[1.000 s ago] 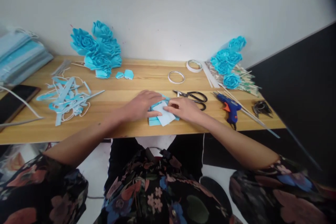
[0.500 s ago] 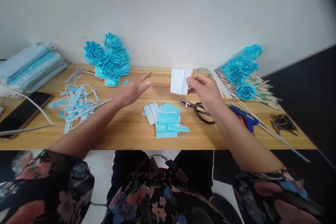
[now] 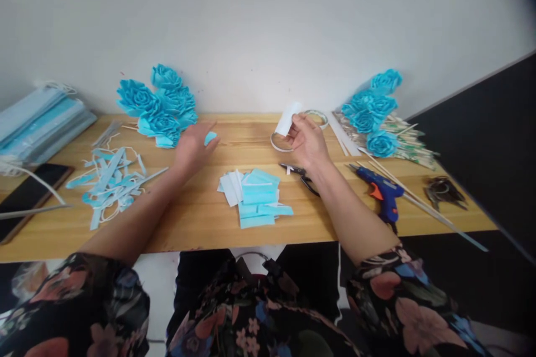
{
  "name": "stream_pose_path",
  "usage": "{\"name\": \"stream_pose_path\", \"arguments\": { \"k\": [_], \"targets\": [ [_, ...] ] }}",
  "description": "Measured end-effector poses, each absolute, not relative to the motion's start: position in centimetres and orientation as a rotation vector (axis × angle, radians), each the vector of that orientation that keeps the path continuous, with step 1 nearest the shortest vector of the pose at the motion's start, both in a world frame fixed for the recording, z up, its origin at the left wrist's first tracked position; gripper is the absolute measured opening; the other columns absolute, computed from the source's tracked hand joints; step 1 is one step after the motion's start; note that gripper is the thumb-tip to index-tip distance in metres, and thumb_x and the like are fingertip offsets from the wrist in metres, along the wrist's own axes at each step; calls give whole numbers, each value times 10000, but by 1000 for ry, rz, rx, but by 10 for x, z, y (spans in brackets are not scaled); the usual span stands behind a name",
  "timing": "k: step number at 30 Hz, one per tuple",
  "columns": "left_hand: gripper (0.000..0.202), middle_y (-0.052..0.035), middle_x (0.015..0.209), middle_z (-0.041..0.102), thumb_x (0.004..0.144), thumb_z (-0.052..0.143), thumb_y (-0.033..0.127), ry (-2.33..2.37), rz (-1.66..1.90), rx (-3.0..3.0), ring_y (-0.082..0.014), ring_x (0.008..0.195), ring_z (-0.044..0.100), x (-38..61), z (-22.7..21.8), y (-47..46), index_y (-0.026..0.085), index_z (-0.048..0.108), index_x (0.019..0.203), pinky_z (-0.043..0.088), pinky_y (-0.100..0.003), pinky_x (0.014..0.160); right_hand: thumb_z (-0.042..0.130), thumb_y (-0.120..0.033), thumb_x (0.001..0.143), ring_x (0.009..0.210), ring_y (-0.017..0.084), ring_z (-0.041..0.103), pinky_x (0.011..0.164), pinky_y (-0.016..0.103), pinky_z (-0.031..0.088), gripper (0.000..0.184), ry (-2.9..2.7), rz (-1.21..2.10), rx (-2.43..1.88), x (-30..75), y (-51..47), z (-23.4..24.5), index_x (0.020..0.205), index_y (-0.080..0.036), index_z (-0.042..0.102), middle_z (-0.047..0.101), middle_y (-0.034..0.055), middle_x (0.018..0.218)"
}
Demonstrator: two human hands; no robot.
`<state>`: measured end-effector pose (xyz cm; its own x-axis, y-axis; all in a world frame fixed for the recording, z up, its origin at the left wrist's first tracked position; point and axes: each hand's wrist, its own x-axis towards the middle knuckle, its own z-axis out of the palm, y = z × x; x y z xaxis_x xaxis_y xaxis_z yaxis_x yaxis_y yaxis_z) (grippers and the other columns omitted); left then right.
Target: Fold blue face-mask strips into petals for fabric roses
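Note:
My right hand (image 3: 307,139) is raised over the table and pinches a white rectangular piece (image 3: 288,117) of cut mask fabric, above a tape ring (image 3: 280,144). My left hand (image 3: 193,145) reaches forward to a small blue folded piece (image 3: 210,137), with its fingers closing around it. Between my arms lies a pile of blue and white cut pieces (image 3: 253,196) on the wooden table (image 3: 247,148).
Blue fabric roses (image 3: 157,105) lie at the back left, with more roses on sticks (image 3: 372,114) at the back right. Scissors (image 3: 301,175), a blue glue gun (image 3: 382,192), trimmed strips (image 3: 111,178), stacked masks (image 3: 39,122) and a phone (image 3: 25,196) lie around.
Both hands left the pile near the table's front edge. My right hand lifted a white piece off it and now holds it folded; my left hand reached out to the small blue piece.

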<state>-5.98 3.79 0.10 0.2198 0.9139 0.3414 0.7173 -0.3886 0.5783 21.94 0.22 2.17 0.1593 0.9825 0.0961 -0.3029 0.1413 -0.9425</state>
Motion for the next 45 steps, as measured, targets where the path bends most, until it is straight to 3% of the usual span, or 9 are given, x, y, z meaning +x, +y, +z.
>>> {"name": "stream_pose_path", "arguments": {
  "k": [5, 9, 14, 18, 24, 29, 33, 38, 45],
  "targets": [
    [609, -170, 1311, 646, 893, 532, 567, 881, 828, 1371, -299, 1121, 643, -6, 21, 10, 165, 562, 1349, 504, -469, 964, 715, -486, 738, 702, 109, 621, 667, 238, 537, 295, -1111, 1195, -960, 206, -6, 20, 796, -226, 589, 633, -34, 756],
    [343, -119, 1162, 708, 856, 652, 396, 762, 841, 1059, -224, 999, 679, 15, 16, 4, 185, 648, 1127, 540, -398, 907, 636, -438, 821, 753, 138, 650, 704, 254, 529, 224, -1470, 1007, -1135, 202, -13, 19, 824, -217, 669, 697, -10, 799],
    [194, -44, 1109, 711, 826, 653, 252, 871, 1070, 1023, -185, 1002, 662, -7, 9, 17, 215, 643, 1016, 559, -345, 846, 508, -341, 956, 1083, 205, 647, 912, 306, 465, 291, -2064, 495, -1405, 217, -7, 27, 1144, -220, 696, 723, 68, 1176],
    [134, -27, 1142, 703, 855, 583, 222, 869, 1180, 977, -175, 1036, 651, -19, 8, 21, 231, 642, 975, 563, -306, 824, 501, -237, 951, 1075, 261, 614, 802, 310, 420, 267, -2503, 54, -1742, 226, 0, 27, 1137, -153, 674, 695, 155, 1176],
    [144, -40, 1134, 706, 857, 571, 231, 883, 1167, 976, -189, 1053, 651, -17, 3, 21, 230, 642, 982, 568, -309, 819, 381, -132, 953, 933, 251, 635, 683, 308, 361, 310, -2564, -89, -1895, 241, -8, 25, 1117, -177, 640, 716, 139, 1066],
    [117, -39, 1080, 707, 856, 592, 249, 820, 1158, 970, -185, 1027, 649, -18, 4, 21, 226, 616, 968, 552, -334, 845, 476, -194, 926, 915, 277, 650, 708, 327, 411, 251, -2494, 67, -2184, 279, -24, 43, 1081, -162, 671, 728, 151, 1051],
    [139, -37, 1003, 710, 822, 650, 235, 791, 1113, 923, -150, 888, 641, -15, 10, 15, 191, 630, 953, 530, -278, 759, 550, -326, 927, 962, 353, 660, 744, 393, 470, 388, -2417, 67, -2236, 288, -31, 60, 1255, -132, 625, 729, 197, 1055],
    [243, -13, 858, 713, 708, 786, 254, 730, 1043, 934, -113, 735, 620, -9, 16, 4, 168, 677, 908, 494, -241, 691, 565, -401, 932, 1097, 282, 665, 962, 430, 493, 479, -2125, 551, -1569, 241, -22, 65, 1366, -201, 582, 717, 116, 1199],
    [354, -9, 820, 721, 620, 857, 333, 723, 1068, 1017, -118, 689, 637, -6, 11, 3, 165, 700, 888, 499, -243, 669, 777, -385, 734, 1102, 238, 653, 1004, 413, 506, 745, -1787, 1206, -1062, 181, 12, 30, 1417, -213, 534, 684, 77, 1272]
  ]
}}
